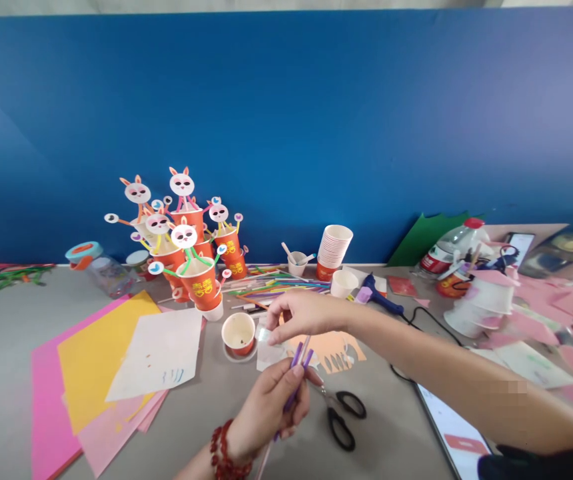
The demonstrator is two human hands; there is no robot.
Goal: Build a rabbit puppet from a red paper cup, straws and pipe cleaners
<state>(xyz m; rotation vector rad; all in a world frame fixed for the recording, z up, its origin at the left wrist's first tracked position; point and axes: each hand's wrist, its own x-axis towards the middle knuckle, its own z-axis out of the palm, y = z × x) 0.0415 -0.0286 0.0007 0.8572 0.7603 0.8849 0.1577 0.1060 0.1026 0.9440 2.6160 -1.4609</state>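
Left hand (271,407) clenched round two purple straws (300,357), just left of the scissors (342,415) on the counter (11,347). Right hand (306,312), beyond the scissors, pinches a clear scrap (265,333). I judge the straws light and easily crushed; grip mid-shaft.
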